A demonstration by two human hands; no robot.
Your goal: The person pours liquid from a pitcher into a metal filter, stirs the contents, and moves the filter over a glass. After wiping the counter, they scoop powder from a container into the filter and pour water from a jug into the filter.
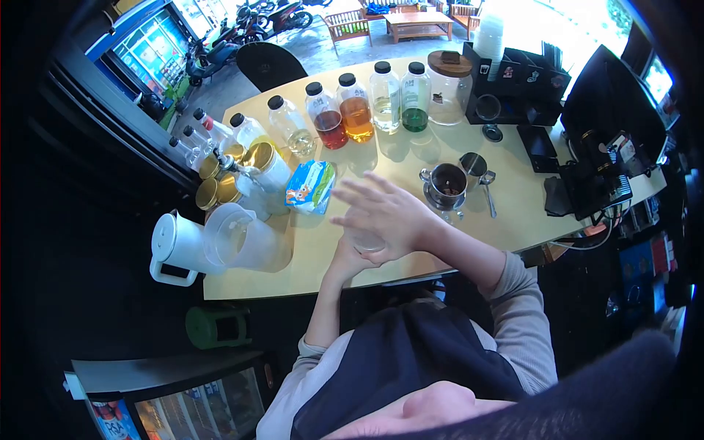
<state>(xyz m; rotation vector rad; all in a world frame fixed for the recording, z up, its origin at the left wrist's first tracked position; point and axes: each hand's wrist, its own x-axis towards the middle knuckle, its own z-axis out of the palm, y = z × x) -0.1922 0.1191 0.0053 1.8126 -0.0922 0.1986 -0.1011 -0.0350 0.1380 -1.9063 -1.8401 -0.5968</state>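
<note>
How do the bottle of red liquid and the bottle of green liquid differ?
Colour: the red bottle holds deep red liquid, the green bottle dark green.
Fill: the red bottle is about half full; the green bottle's liquid sits lower.
Place: the red bottle stands beside the amber bottle, the green bottle beside the wooden-lidded jar.
Both are clear, black-capped and standing on the table.

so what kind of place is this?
Probably a small drinks bar or café: capped bottles of coloured liquid line the counter, a stack of clear cups stands at the far side, and wooden seating shows outside.
</note>
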